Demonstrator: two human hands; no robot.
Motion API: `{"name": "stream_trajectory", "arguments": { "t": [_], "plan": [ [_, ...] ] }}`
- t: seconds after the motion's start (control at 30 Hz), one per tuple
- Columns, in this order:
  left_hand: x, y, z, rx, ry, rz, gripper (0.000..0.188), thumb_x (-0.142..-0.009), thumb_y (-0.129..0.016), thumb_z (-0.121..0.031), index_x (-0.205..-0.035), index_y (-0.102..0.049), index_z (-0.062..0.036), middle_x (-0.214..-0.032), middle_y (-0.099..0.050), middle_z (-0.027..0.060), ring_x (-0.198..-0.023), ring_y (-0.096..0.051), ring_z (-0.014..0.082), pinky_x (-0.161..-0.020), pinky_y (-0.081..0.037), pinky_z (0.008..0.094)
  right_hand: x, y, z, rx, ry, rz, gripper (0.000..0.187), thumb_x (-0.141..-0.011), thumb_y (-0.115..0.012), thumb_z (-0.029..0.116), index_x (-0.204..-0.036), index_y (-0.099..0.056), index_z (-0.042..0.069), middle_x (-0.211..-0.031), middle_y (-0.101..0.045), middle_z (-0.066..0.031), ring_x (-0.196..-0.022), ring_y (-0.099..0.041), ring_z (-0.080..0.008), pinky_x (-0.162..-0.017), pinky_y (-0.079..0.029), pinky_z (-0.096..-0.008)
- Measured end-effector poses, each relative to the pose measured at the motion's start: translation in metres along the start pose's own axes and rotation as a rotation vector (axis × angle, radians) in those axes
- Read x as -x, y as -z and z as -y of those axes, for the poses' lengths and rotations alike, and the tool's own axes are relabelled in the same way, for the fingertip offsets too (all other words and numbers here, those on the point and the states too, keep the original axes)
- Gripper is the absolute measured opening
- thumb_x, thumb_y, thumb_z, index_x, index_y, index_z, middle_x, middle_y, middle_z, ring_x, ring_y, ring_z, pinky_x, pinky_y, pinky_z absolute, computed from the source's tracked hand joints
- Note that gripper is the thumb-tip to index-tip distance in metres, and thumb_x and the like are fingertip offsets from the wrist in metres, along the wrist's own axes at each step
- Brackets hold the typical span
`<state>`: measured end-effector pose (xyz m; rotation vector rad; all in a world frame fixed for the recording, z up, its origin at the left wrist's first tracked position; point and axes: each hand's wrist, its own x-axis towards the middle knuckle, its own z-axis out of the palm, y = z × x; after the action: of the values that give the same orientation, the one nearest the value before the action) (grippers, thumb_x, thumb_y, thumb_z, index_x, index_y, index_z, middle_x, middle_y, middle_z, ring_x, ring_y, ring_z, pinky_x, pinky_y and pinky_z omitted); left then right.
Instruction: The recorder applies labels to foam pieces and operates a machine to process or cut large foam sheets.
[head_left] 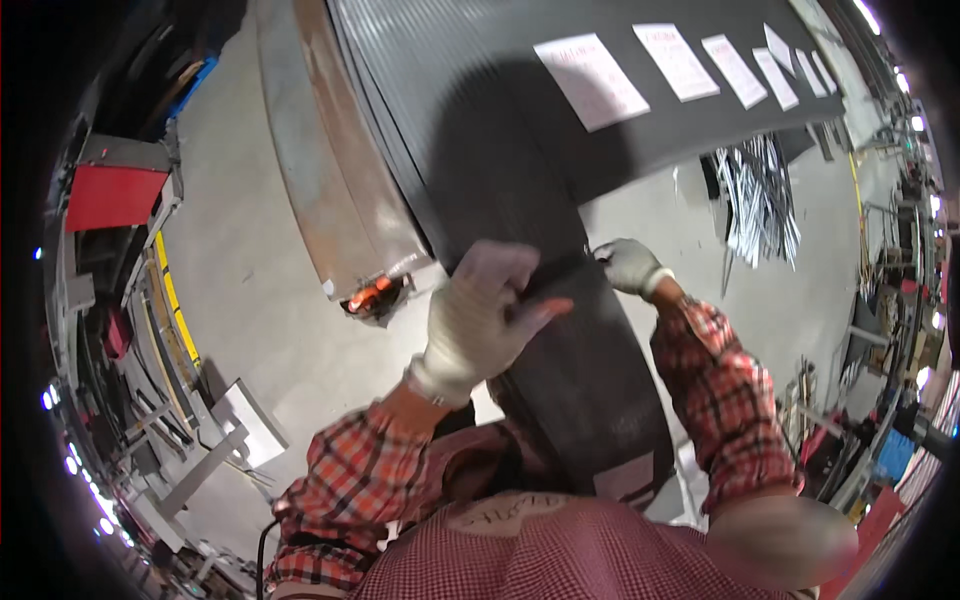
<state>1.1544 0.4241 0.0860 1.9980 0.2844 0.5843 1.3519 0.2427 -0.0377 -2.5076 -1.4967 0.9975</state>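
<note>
A long stack of dark, ribbed sheet material (600,350) runs away from me, with a wide dark flap (560,160) reaching to the right at its far part. My left hand (470,325), in a pale glove, is over the stack's left edge, slightly blurred. Its thumb stands apart from the bent fingers, and the thumb tip looks orange. I see nothing held in it. At the stack's right edge is my right hand (632,268), also gloved, with curled fingers. A small dark bit shows at its fingertips; what it grips cannot be made out.
Several white paper sheets (590,82) lie on the dark flap. Left of the stack is a long brown and grey piece (350,170) with an orange item (370,295) at its near end. Thin shiny strips (760,200) are heaped right. A red panel (115,197) stands far left.
</note>
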Motion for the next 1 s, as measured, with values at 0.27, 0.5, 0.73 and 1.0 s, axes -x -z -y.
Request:
{"name": "stream_trajectory", "arguments": {
  "t": [0.27, 0.5, 0.73, 1.0],
  "plan": [
    [0.098, 0.002, -0.031, 0.62, 1.311, 0.11, 0.03, -0.087, -0.059, -0.029, -0.101, -0.06, -0.0027, -0.072, -0.06, 0.0052, -0.066, -0.052, 0.0119, -0.062, -0.043, 0.0248, 0.108, 0.088, 0.093, -0.205, 0.05, -0.064, 0.054, -0.085, -0.053, 0.044, -0.108, -0.056, -0.005, -0.097, -0.062, -0.0233, -0.093, -0.058, -0.0402, -0.08, -0.047, -0.0423],
    [0.072, -0.032, -0.007, 0.214, 0.754, -0.259, 0.066, -0.089, -0.047, -0.041, -0.137, -0.028, 0.0011, -0.118, -0.054, 0.0169, -0.102, -0.055, 0.0231, -0.092, -0.038, 0.0258, 0.063, 0.04, 0.089, -0.271, -0.119, -0.628, 0.046, -0.091, -0.047, 0.04, -0.109, -0.059, -0.001, -0.087, -0.062, -0.0217, -0.08, -0.06, -0.038, -0.073, -0.048, -0.0397],
    [0.077, -0.038, 0.023, 0.549, 0.829, -0.348, 0.064, -0.095, -0.037, -0.04, -0.142, -0.014, -0.0016, -0.132, -0.043, 0.0102, -0.121, -0.039, 0.0189, -0.1, -0.028, 0.0236, 0.062, 0.063, 0.129, -0.597, -0.143, -0.351, 0.038, -0.095, -0.039, 0.031, -0.101, -0.058, -0.003, -0.085, -0.06, -0.0234, -0.073, -0.057, -0.0402, -0.068, -0.046, -0.0419],
    [0.06, -0.033, -0.001, 0.892, 0.77, -0.367, 0.06, -0.095, -0.035, -0.048, -0.132, -0.038, -0.0016, -0.127, -0.046, 0.0075, -0.112, -0.045, 0.0165, -0.098, -0.035, 0.0284, 0.064, 0.055, 0.125, -0.486, -0.063, -0.563, 0.035, -0.091, -0.049, 0.029, -0.097, -0.057, -0.005, -0.085, -0.061, -0.0248, -0.081, -0.057, -0.041, -0.071, -0.046, -0.0437]
  ]
}}
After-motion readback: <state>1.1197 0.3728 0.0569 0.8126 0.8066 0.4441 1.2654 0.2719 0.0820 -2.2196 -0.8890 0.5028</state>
